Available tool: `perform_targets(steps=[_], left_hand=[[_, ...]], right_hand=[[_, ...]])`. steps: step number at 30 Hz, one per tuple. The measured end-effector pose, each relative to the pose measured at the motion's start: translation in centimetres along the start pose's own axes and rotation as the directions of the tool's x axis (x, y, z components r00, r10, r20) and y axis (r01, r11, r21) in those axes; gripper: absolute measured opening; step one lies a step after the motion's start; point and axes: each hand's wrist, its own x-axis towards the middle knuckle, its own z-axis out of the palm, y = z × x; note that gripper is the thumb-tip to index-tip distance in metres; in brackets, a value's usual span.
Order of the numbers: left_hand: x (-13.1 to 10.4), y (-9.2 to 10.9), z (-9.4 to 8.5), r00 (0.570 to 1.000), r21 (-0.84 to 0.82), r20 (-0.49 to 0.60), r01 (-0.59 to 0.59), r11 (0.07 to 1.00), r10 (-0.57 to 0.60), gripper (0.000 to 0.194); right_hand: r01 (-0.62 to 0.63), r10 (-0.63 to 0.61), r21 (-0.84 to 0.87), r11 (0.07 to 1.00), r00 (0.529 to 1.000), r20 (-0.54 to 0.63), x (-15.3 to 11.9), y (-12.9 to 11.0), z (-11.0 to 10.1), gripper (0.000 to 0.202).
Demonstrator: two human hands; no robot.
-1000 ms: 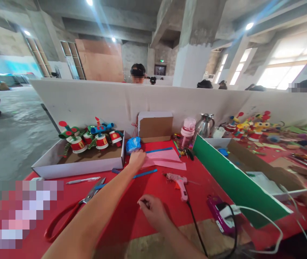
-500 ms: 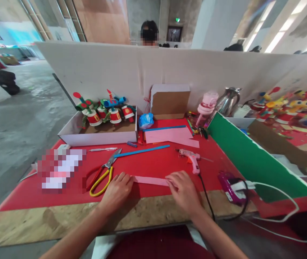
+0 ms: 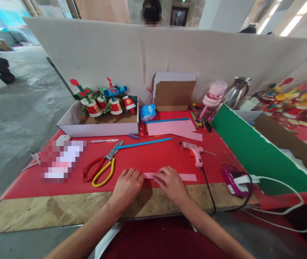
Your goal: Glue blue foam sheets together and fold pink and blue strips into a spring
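Note:
A narrow pink paper strip [image 3: 188,177] lies on the red table covering near the front edge. My left hand [image 3: 128,183] has its fingers closed on the strip's left end. My right hand [image 3: 170,182] pinches it further along, and a length of the strip sticks out to the right. To the left of my left hand rest scissors [image 3: 107,162] with one red and one yellow handle. A blue strip [image 3: 145,142] touches their blades. Right of my right hand lies a pink glue gun [image 3: 196,152] with a black cord.
A white box [image 3: 102,130] holding paper-cup figures stands at the back left. Pink paper sheets [image 3: 172,127] and a blue bag [image 3: 148,112] lie behind. At the right are a purple power socket [image 3: 233,181] with cables and a green-sided box [image 3: 258,154].
My right hand has moved leftward along the pink strip, closer to my left hand, so its right part now shows past my fingers. The view has tilted down slightly.

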Motion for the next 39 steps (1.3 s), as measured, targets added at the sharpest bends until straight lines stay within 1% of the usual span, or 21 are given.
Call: perform_targets(steps=[2, 6, 8, 10, 13, 16, 19, 23, 26, 29, 34, 39], left_hand=[[0.4, 0.7, 0.1, 0.999, -0.016, -0.021, -0.040, 0.999, 0.039, 0.017], [0.7, 1.3, 0.6, 0.996, -0.023, -0.010, -0.091, 0.996, 0.091, 0.016], [0.5, 1.3, 0.8, 0.995, -0.013, -0.015, -0.097, 0.995, 0.097, 0.017], [0.1, 1.2, 0.9, 0.995, -0.014, -0.020, -0.093, 0.996, 0.093, 0.017], [0.0, 1.2, 0.8, 0.998, -0.061, -0.026, -0.054, 0.997, 0.052, 0.018], [0.5, 1.1, 0.7, 0.999, -0.174, -0.020, 0.039, 0.984, -0.043, 0.020], [1.2, 0.6, 0.6, 0.988, -0.303, 0.002, 0.145, 0.942, -0.151, 0.023], [1.8, 0.0, 0.4, 0.976, -0.393, 0.052, 0.214, 0.894, -0.211, 0.022], [2.2, -0.1, 0.0, 0.964, -0.383, 0.118, 0.265, 0.885, -0.238, 0.019], [2.6, 0.0, -0.4, 0.958, -0.350, 0.156, 0.280, 0.894, -0.239, 0.018], [2.9, -0.1, -0.6, 0.959, -0.299, 0.187, 0.261, 0.918, -0.212, 0.021], [2.9, 0.0, -0.4, 0.958, -0.243, 0.193, 0.255, 0.936, -0.211, 0.022]], right_hand=[[0.031, -0.031, -0.074, 0.997, 0.999, 0.007, 0.1, -0.2, 0.0, 0.018], [0.115, -0.107, -0.213, 0.970, 0.993, 0.048, -0.1, -0.3, -0.1, 0.019], [0.150, -0.139, -0.248, 0.957, 0.988, 0.062, -0.5, -0.2, -0.1, 0.017], [0.151, -0.144, -0.238, 0.960, 0.988, 0.048, -0.9, 0.0, 0.0, 0.016], [0.075, -0.077, -0.124, 0.989, 0.997, -0.009, -1.2, 0.3, 0.0, 0.017], [-0.032, 0.031, -0.008, 0.999, 0.999, -0.033, -1.0, 0.6, -0.2, 0.017], [-0.128, 0.128, 0.043, 0.991, 0.992, -0.014, -0.6, 1.0, -0.5, 0.016], [-0.216, 0.214, 0.058, 0.975, 0.976, 0.041, -0.2, 1.6, -0.9, 0.019], [-0.256, 0.255, 0.020, 0.966, 0.965, 0.067, 0.2, 1.6, -1.2, 0.022], [-0.264, 0.265, -0.025, 0.964, 0.959, 0.097, 0.6, 1.5, -1.5, 0.024], [-0.228, 0.238, -0.092, 0.969, 0.964, 0.122, 1.1, 1.3, -1.9, 0.029], [-0.247, 0.265, -0.127, 0.961, 0.952, 0.156, 1.4, 1.3, -2.1, 0.027]])
